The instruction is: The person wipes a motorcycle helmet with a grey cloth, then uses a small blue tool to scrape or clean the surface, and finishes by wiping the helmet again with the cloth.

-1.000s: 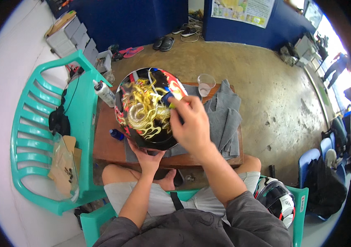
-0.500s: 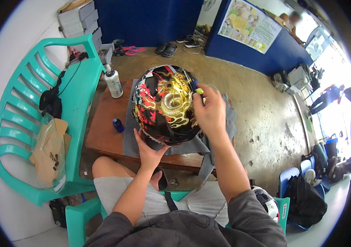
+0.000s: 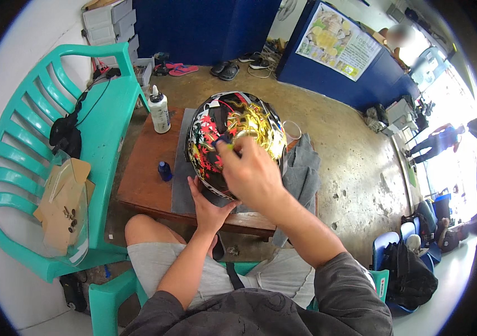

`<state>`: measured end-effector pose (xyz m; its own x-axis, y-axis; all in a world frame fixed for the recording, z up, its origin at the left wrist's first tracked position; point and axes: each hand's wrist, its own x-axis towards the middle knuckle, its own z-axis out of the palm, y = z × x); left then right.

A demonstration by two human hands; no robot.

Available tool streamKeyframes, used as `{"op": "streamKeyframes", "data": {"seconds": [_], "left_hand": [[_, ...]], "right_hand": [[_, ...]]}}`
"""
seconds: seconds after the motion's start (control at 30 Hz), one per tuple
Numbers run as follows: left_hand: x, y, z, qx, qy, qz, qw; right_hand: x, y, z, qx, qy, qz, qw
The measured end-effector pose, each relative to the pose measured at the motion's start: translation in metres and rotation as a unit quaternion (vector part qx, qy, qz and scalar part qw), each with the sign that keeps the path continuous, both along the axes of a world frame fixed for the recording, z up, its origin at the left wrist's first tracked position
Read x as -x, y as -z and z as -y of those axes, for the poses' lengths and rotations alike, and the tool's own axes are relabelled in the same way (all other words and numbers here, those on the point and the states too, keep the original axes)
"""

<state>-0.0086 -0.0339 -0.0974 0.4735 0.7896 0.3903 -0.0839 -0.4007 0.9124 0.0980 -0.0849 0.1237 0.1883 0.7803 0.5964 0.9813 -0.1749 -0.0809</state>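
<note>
A glossy black motorcycle helmet (image 3: 206,151) with gold dragon-like artwork and red leaf shapes sits on a grey cloth (image 3: 302,175) over a low brown wooden table (image 3: 139,168). My left hand (image 3: 211,211) grips its near lower edge, thumb and fingers spread along the rim. Over the front of the shell, my right hand (image 3: 254,172) is closed on a small blue and yellow-green block (image 3: 223,140), held against the painted surface. The fingers cover most of that block. Left of the helmet stand a small dark blue bottle (image 3: 164,171) and a white squeeze bottle (image 3: 159,113).
A green plastic bench (image 3: 101,151) flanks the table at left, bearing cardboard (image 3: 62,199), a clear visor and small metal parts. Slippers (image 3: 225,71) lie on the floor ahead. At right are a black bag (image 3: 412,271) on blue chairs and a person (image 3: 437,143) standing farther off.
My right hand has moved left from the helmet's right side to its upper middle, carrying the small blue and yellow-green block. My left hand stays on the lower rim.
</note>
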Motion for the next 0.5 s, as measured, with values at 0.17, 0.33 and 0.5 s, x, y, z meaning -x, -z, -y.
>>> {"op": "streamKeyframes", "data": {"seconds": [0.17,0.33,0.5], "left_hand": [[0.002,-0.005,0.002,0.028,-0.008,-0.026,0.999],[0.003,-0.007,0.003,0.054,-0.01,-0.048,0.997],[0.002,-0.004,0.002,0.019,-0.023,-0.028,0.999]], "right_hand": [[-0.052,-0.038,-0.002,-0.019,0.203,-0.167,0.965],[-0.048,-0.031,0.0,-0.039,0.135,-0.113,0.984],[-0.021,-0.016,0.022,0.09,-0.09,0.123,0.984]]}}
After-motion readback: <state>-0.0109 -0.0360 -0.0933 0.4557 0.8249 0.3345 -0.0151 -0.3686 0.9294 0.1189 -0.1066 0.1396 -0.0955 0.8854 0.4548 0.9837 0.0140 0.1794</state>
